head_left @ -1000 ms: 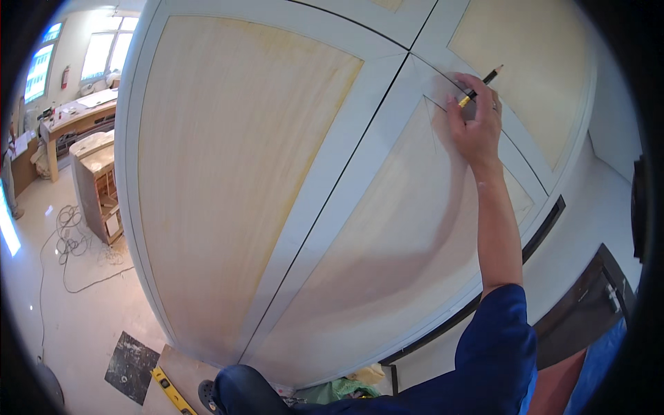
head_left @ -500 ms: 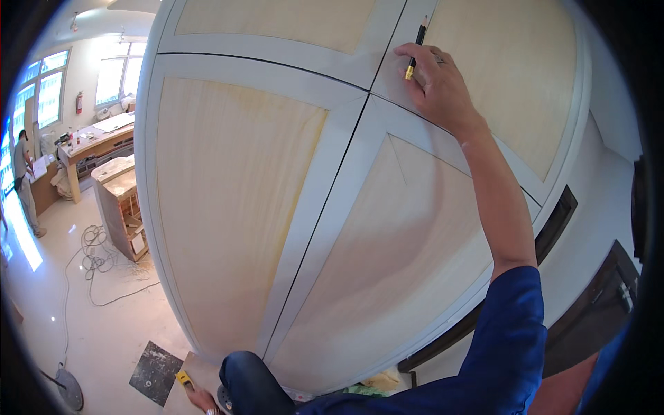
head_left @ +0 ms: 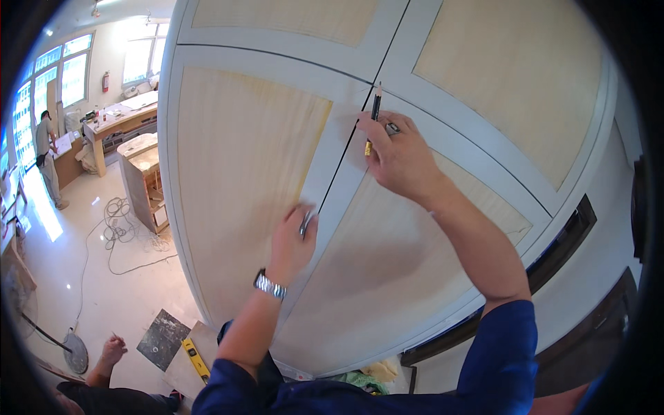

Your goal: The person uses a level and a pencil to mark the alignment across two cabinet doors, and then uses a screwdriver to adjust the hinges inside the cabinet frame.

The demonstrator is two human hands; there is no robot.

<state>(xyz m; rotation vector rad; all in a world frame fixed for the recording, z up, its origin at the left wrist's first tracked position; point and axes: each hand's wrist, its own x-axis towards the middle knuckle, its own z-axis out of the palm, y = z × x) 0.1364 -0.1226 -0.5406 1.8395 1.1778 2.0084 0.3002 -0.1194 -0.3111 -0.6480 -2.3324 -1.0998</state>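
Note:
In front of me is a large cabinet front (head_left: 235, 159) with pale wood panels framed in white, split by dark seams. My right hand (head_left: 404, 155) pinches a black pencil (head_left: 375, 107) whose tip points up, touching or very near where the seams cross. Lower down, my left hand (head_left: 290, 242), with a metal watch (head_left: 270, 285) on its wrist, is closed beside the vertical seam. Between its thumb and fingers shows a small shiny metal piece (head_left: 305, 223), its kind unclear. A yellow spirit level (head_left: 196, 360) lies on a board below left.
Another person's hand (head_left: 112, 351) rises at the lower left. A dark square board (head_left: 162, 339) and a coiled cable (head_left: 117, 214) lie on the floor. At the far left a person (head_left: 47, 149) stands near a workbench (head_left: 121, 117). A dark door (head_left: 588, 339) is at right.
My right hand with the pencil has come down and left to the seam crossing. My left hand has left the spirit level and risen to the cabinet front. Another person's hand has appeared lower left.

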